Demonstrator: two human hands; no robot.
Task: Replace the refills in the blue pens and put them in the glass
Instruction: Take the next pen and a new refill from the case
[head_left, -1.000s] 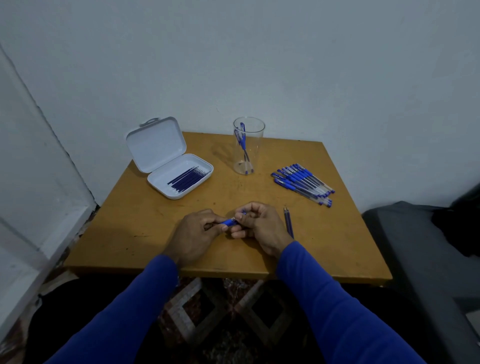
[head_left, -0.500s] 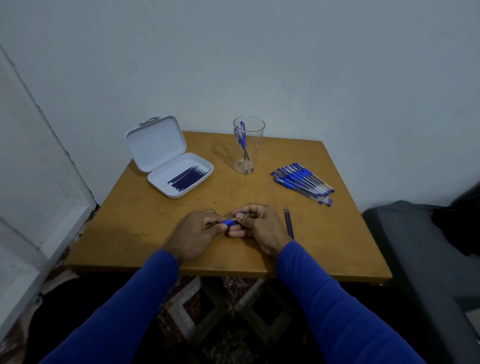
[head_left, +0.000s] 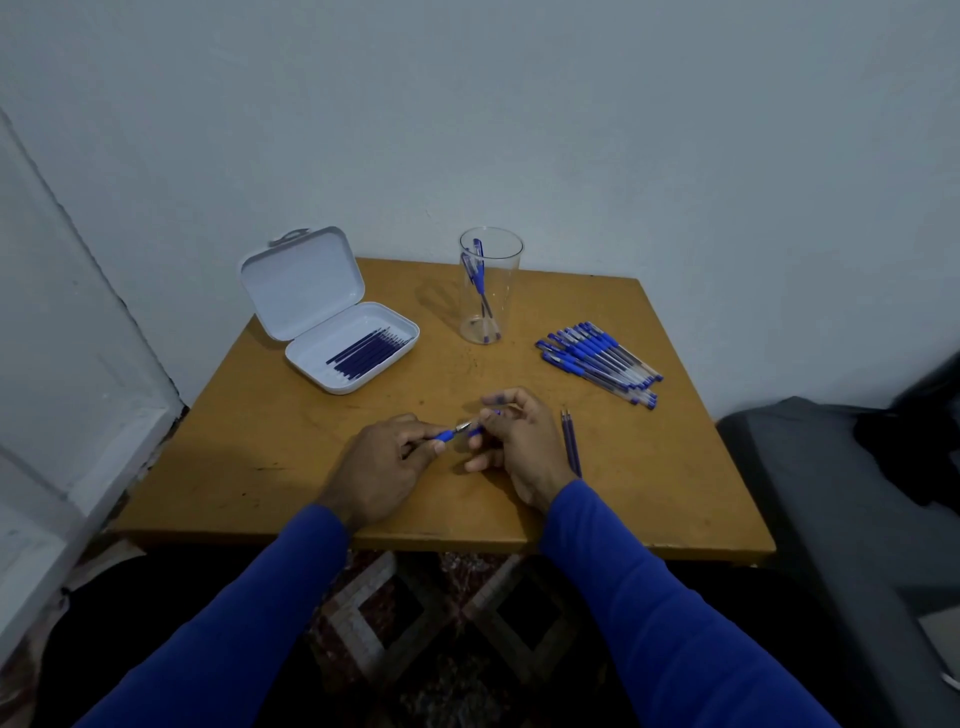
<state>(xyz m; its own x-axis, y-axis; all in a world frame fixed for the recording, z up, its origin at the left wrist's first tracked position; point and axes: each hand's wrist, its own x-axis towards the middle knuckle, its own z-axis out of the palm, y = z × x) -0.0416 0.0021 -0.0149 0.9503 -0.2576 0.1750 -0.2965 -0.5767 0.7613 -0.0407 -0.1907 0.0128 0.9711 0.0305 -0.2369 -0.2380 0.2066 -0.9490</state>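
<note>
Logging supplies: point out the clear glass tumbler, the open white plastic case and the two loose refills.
clear glass tumbler (head_left: 490, 306), head view, side wall.
open white plastic case (head_left: 301, 291), head view, raised lid.
two loose refills (head_left: 570, 441), head view, mid-shaft.

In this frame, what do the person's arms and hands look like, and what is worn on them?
Both arms are covered by plain long blue sleeves, the left sleeve and the right sleeve, each ending at the wrist. The left hand and right hand are bare: no gloves, rings, watch or markings show.
</note>
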